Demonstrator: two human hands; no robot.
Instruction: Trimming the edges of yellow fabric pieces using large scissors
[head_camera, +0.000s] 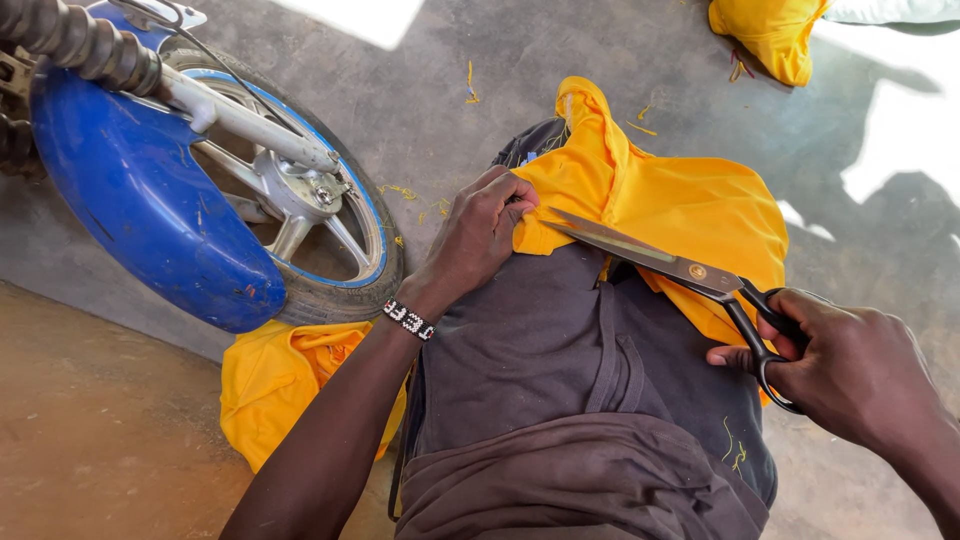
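A yellow cloth (690, 205) lies draped over my lap, on dark grey trousers (540, 340). My left hand (480, 235) pinches the cloth's near edge at the left, fingers closed on the fabric. My right hand (850, 370) grips the black handles of large metal scissors (660, 262). The blades point left toward my left hand and lie against the cloth's edge, nearly closed. A beaded band circles my left wrist.
A motorcycle front wheel (330, 230) with a blue mudguard (140, 190) stands at the left. More yellow cloth (275, 380) lies on the ground under my left arm, and another yellow piece (770, 35) lies at the top right. Yellow thread scraps dot the concrete floor (430, 110).
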